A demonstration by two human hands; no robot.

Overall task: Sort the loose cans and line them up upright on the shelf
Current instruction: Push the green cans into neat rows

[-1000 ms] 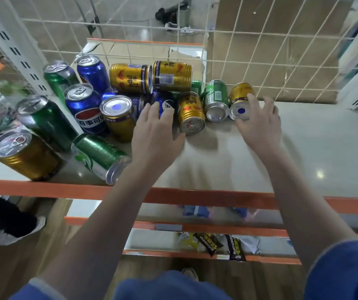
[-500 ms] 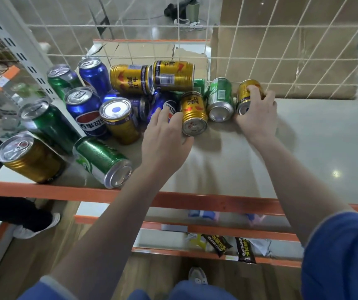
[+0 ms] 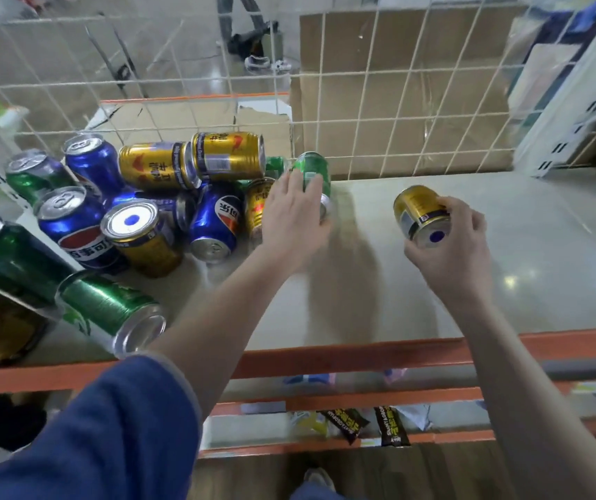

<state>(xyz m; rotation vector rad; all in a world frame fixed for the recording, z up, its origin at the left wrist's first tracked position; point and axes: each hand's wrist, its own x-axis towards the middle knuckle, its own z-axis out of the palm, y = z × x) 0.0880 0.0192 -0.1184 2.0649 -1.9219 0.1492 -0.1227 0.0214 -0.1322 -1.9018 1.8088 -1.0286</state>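
A heap of gold, blue and green cans fills the left half of the pale shelf (image 3: 505, 283); most lie on their sides. My right hand (image 3: 448, 254) grips a short gold can (image 3: 419, 214), tilted with its base toward me, lifted to the right of the heap. My left hand (image 3: 294, 214) lies on a lying green can (image 3: 312, 171) at the heap's right end, fingers bent over it. Beside it lie a gold can (image 3: 258, 207) and a blue Pepsi can (image 3: 217, 225). A green can (image 3: 109, 315) lies near the front edge.
A white wire grid (image 3: 361, 120) backs the shelf, with cardboard behind it. An orange rail (image 3: 361, 351) runs along the front edge. Lower shelves hold snack packets (image 3: 390, 425). A white perforated upright (image 3: 570, 131) stands at the back right.
My right hand has pulled the short gold can out of the heap and carried it right. My left hand has moved from the blue can over to the green can.
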